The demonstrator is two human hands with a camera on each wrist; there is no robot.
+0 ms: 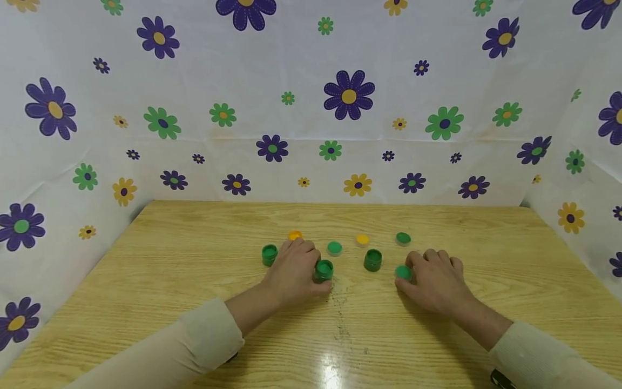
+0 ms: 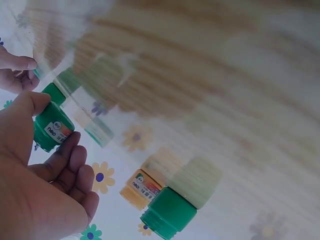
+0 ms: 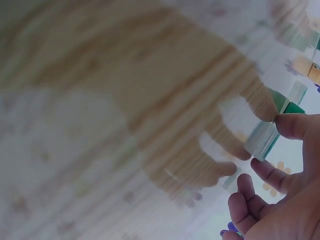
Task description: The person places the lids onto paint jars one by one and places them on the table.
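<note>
My left hand [image 1: 297,273] grips a small green paint jar [image 1: 324,270] between thumb and fingers. In the left wrist view this jar [image 2: 53,128] carries a white label and stands slightly tilted. My right hand [image 1: 436,281] pinches a green lid [image 1: 403,273] by its edge, thumb on one side and a finger on the other. From the right wrist, the lid [image 3: 266,141] looks flat and low at the tabletop. Between the hands stands an uncapped dark green jar [image 1: 372,260]. Left of my left hand is another uncapped green jar [image 1: 269,255].
An orange jar [image 1: 295,235] stands behind my left hand, partly hidden. Farther back lie a light green lid [image 1: 334,248], a yellow lid [image 1: 362,240] and a dark green lid [image 1: 403,238]. The wooden table [image 1: 194,232] ends at a flower-printed cloth [image 1: 301,121]. Dark specks mark the tabletop.
</note>
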